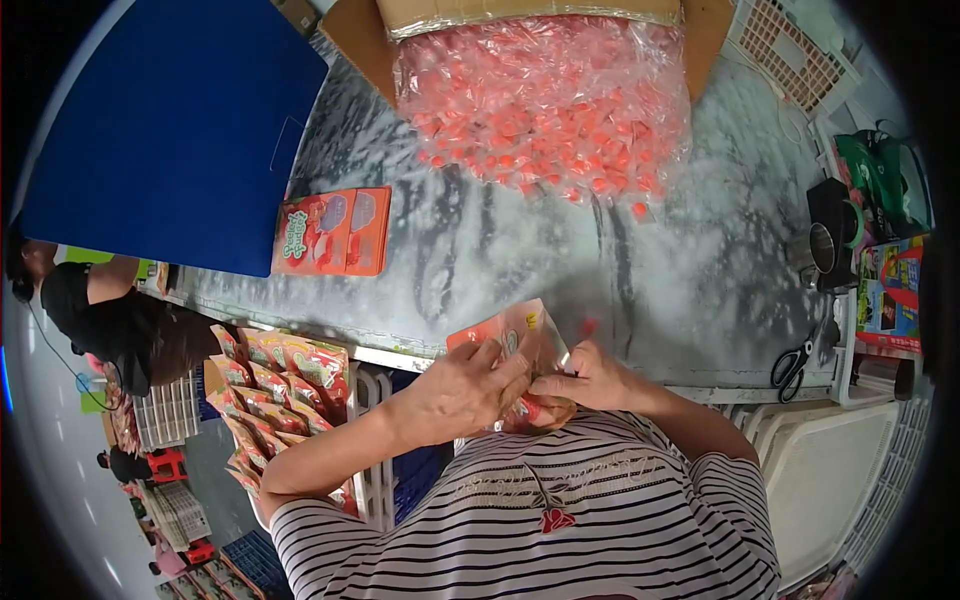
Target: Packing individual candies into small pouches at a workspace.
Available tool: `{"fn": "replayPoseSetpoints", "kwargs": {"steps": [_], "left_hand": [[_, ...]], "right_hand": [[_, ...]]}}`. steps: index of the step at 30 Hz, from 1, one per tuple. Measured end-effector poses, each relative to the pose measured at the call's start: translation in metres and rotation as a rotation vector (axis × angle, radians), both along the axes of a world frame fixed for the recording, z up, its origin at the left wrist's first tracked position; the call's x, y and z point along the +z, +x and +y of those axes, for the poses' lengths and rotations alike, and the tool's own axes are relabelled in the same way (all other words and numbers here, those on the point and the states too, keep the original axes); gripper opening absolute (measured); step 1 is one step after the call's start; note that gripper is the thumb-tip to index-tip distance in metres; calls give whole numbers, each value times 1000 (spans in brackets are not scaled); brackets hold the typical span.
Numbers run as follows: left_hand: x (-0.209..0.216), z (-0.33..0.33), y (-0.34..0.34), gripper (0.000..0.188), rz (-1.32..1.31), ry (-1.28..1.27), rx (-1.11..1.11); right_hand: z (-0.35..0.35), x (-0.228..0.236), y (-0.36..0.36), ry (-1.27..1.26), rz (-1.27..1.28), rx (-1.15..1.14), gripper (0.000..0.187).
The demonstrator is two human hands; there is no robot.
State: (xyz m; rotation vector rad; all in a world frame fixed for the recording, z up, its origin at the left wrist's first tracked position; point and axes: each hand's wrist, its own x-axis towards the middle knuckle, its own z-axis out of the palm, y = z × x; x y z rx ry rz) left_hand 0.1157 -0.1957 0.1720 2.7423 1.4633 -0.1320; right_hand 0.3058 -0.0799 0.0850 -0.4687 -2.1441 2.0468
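Note:
Close to my body, at the near table edge, I hold a red printed pouch (500,325) with a clear side. My left hand (468,388) lies across its front, fingers bent over it and closed on it. At the pouch's right edge my right hand (592,378) is closed, thumb and fingers pinching the film. The lower part of the pouch is hidden behind my hands. A small blurred red piece (590,326) shows just beyond my right hand. Farther away, many small red wrapped pieces (560,130) spill from a plastic-lined cardboard box (530,10).
Flat red pouches (320,235) lie stacked at left, beside a large blue panel (170,120). Filled pouches (290,400) stand in a white crate (375,395) below the edge. Scissors (792,370) and a metal cup (815,250) are at right. Another person (110,310) is at far left.

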Motion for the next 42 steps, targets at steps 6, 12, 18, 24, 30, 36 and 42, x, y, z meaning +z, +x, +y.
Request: {"fn": "replayPoseSetpoints", "kwargs": {"steps": [6,12,18,24,30,36,42], "left_hand": [[14,7,5,38,-67,-23,-92],[39,6,3,41,-445,-387,189],[43,0,6,33,-205,-352,229],[23,3,12,28,-514,-81,-60],[1,-14,14,20,-273,50,143],[-8,-14,38,22,-189,440,-79],[-21,-23,50,25,-319,369,-27]], "right_hand": [[-2,1,-2,139,79,69,43],[-20,-4,-12,269,222,21,36],[-29,8,-16,52,199,-85,15],[17,-12,-20,65,-51,-101,19],[15,-1,-31,343,-99,-31,18],[24,-13,-8,175,-147,-63,10],[43,-40,-25,-124,-216,-14,4]]}}
